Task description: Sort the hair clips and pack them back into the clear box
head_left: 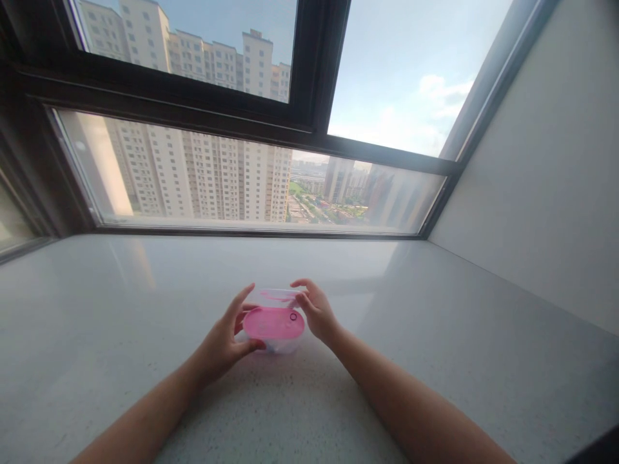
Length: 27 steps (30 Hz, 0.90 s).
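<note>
1. Reaching in from the lower left edge with a bare forearm, angled up and to the right, wrist nearly straight.
2. Cupping the left end of the pink-lidded box (273, 324) with the left hand (227, 338): thumb tucked along the near rim, index and other fingers spread and lifted past the far side, palm turned toward the box.
3. Coming in from the lower right with the other bare forearm, longer in view, slanted up and to the left.
4. Holding the right hand (316, 312) just beside the right end of the box, knuckles up, fingers curled; pinching, as far as can be told, the right end of a clear flap (278, 294) between thumb and index finger.
5. Standing the box on the pale speckled sill (435, 335), near the middle of the view, between both hands, lid flat and level, with a small dark ring mark (293, 316) near its right end.
6. Keeping the clear flap, pink along its edge, raised just behind the lid.
7. Facing a dark-framed window (314, 129) with tall apartment blocks beyond, a plain wall (546, 193) to the right.
</note>
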Motion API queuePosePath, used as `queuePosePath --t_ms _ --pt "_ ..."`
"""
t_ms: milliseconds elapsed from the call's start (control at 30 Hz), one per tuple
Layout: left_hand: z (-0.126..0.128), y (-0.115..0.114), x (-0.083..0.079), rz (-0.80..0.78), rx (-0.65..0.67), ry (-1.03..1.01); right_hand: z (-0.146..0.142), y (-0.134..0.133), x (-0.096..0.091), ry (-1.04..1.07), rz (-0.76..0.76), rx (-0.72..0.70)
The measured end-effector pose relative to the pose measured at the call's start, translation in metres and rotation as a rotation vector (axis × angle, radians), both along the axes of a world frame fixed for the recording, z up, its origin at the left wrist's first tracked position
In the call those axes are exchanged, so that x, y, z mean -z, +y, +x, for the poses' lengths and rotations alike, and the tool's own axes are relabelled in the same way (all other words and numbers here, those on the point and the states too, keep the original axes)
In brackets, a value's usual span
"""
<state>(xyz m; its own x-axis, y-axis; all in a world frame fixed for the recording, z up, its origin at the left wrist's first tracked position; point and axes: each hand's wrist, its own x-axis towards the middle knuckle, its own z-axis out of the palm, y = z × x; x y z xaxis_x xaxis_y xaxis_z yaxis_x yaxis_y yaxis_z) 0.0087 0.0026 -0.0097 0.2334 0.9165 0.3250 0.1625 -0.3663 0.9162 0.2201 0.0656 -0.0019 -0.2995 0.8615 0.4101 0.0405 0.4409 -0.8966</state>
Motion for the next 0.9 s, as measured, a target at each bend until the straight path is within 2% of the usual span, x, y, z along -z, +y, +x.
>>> queuePosePath --t_ms 100,300,400,500,633,700,767,900 --pt "0.002 0.000 0.003 0.015 0.031 0.002 0.001 0.012 0.004 -0.057 -0.053 0.107" --pt "0.002 0.000 0.002 -0.002 0.071 0.001 0.015 0.028 0.017 -0.294 -0.102 0.196" --pt "0.001 0.001 0.002 -0.024 0.064 0.040 0.021 0.029 0.018 -0.414 -0.028 0.247" --pt "-0.001 0.002 0.003 -0.013 0.030 0.104 0.024 0.024 0.010 -0.466 0.087 0.332" --pt "-0.003 0.004 0.002 0.112 -0.057 0.262 0.025 0.013 -0.006 -0.466 0.235 0.439" --pt "-0.005 0.004 0.000 0.173 -0.129 0.333 0.023 0.008 -0.010 -0.494 0.299 0.410" --pt "-0.006 0.005 -0.001 0.205 -0.192 0.365 0.020 0.004 -0.009 -0.539 0.340 0.323" --pt "-0.009 0.006 0.000 0.228 -0.241 0.382 0.013 0.001 -0.001 -0.642 0.336 0.203"
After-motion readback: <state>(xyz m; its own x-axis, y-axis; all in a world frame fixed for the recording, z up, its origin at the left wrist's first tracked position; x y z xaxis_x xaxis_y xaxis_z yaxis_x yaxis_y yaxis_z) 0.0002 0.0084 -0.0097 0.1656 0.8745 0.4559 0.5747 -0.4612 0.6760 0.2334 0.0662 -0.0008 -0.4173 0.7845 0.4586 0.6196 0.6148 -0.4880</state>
